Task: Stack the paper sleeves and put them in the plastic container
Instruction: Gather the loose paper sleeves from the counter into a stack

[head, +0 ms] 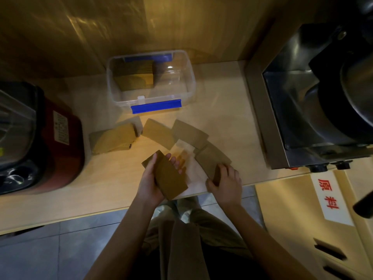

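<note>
My left hand (150, 181) grips a stack of brown paper sleeves (168, 177) above the counter's front edge. To its right, my right hand (226, 181) closes on another sleeve stack (211, 158) that lies on the counter. Loose sleeves (188, 133) and one more sleeve (158, 133) lie fanned between the hands and the container. A thicker pile of sleeves (112, 140) rests at the left. The clear plastic container (190, 77) with blue latches stands at the back, with a stack of sleeves (133, 74) in its left half.
A red appliance with a clear lid (40, 138) stands at the left of the wooden counter (222, 110). A steel machine (310, 98) fills the right side. A transparent wrapper (184, 147) lies under the loose sleeves. A labelled cabinet (328, 196) sits lower right.
</note>
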`<state>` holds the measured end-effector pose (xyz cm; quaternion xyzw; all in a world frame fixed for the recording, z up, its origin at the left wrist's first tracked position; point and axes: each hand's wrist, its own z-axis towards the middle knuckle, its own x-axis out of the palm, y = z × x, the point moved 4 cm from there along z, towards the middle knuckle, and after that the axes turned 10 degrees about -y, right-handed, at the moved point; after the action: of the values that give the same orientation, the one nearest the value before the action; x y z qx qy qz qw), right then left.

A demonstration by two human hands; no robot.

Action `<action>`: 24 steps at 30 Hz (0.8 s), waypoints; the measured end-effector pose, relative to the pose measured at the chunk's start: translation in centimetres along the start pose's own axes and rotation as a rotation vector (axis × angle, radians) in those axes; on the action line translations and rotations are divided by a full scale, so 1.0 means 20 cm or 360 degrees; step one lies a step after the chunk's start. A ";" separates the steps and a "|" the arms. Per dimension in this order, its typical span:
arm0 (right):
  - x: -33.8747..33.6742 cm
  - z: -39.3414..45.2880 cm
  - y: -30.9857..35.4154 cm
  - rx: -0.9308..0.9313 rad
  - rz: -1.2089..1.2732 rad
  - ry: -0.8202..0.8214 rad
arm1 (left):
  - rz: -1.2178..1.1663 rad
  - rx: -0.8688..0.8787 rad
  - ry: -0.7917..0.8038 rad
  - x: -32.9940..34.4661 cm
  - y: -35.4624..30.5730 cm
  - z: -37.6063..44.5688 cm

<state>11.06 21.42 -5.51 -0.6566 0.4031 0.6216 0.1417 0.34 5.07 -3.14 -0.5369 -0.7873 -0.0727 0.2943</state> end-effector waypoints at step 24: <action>-0.27 -0.11 0.51 -0.0584 0.0919 -0.0418 | 0.0047 0.0195 0.0457 0.15 -0.04 -0.02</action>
<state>5.93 15.30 3.17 -0.4449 0.4319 0.7769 -0.1092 -0.98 7.02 -0.90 -0.5136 -0.7320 -0.0961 0.4371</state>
